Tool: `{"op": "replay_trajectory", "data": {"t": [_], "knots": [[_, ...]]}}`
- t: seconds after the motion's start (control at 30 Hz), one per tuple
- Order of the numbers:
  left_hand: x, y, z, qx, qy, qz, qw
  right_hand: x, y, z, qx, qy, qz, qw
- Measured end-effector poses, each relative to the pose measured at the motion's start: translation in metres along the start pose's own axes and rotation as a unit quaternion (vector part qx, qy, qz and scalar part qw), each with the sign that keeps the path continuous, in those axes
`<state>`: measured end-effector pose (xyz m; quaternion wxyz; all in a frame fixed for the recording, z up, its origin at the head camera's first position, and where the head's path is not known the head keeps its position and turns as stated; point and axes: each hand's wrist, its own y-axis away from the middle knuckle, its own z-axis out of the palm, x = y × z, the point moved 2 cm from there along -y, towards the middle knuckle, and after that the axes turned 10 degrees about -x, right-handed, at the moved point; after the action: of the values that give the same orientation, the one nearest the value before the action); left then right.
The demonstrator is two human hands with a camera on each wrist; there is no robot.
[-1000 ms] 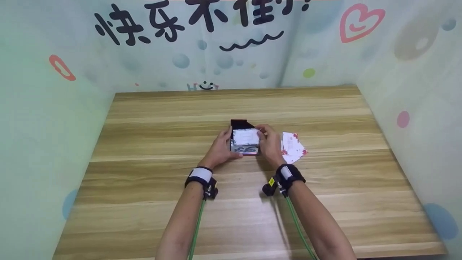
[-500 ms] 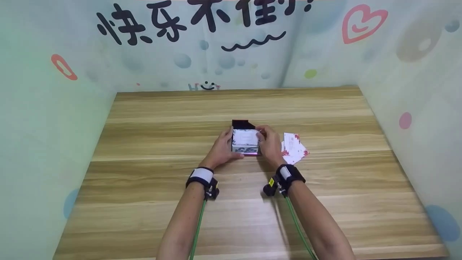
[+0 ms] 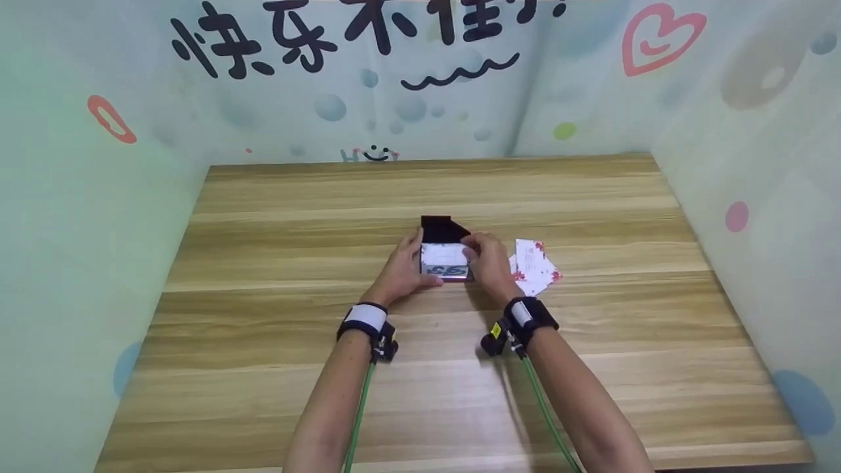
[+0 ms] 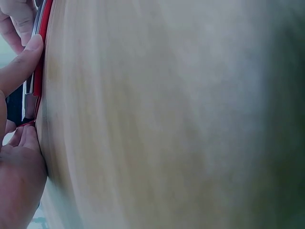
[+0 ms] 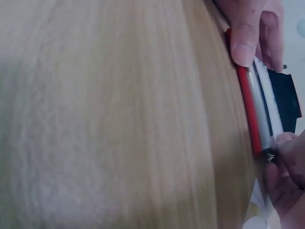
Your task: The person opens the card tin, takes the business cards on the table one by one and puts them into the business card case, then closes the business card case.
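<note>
In the head view a small card case (image 3: 448, 271) lies on the table with its black flap (image 3: 440, 228) standing open at the far side. Red shows along its edge (image 5: 249, 107) in the right wrist view. My left hand (image 3: 399, 268) grips the case from its left, thumb along the near edge and fingers at the far left side. A white printed card (image 3: 441, 252) lies at the case's opening, its near part behind the patterned silver front. My right hand (image 3: 491, 264) pinches the card's right end between thumb and fingers.
Several white cards with red flowers (image 3: 535, 266) lie overlapping on the wooden table (image 3: 295, 249), just right of my right hand. Printed curtain-like walls (image 3: 420, 125) stand behind and on both sides. A green cable (image 3: 542, 407) trails from each wrist camera.
My right hand has brought the white card slightly nearer, lower into the case, and more of the black flap shows behind it. My left hand keeps its hold on the case.
</note>
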<state>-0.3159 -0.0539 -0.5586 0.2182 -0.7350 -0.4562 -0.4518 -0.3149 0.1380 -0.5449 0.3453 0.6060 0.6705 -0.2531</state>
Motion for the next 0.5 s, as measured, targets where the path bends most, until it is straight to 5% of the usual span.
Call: {"op": "replay_trajectory", "data": {"t": [0.5], "knots": [[0.0, 0.002, 0.0, 0.002, -0.015, -0.005, 0.9999, -0.001, 0.011, 0.001, -0.004, 0.012, -0.023, 0.9997]]}}
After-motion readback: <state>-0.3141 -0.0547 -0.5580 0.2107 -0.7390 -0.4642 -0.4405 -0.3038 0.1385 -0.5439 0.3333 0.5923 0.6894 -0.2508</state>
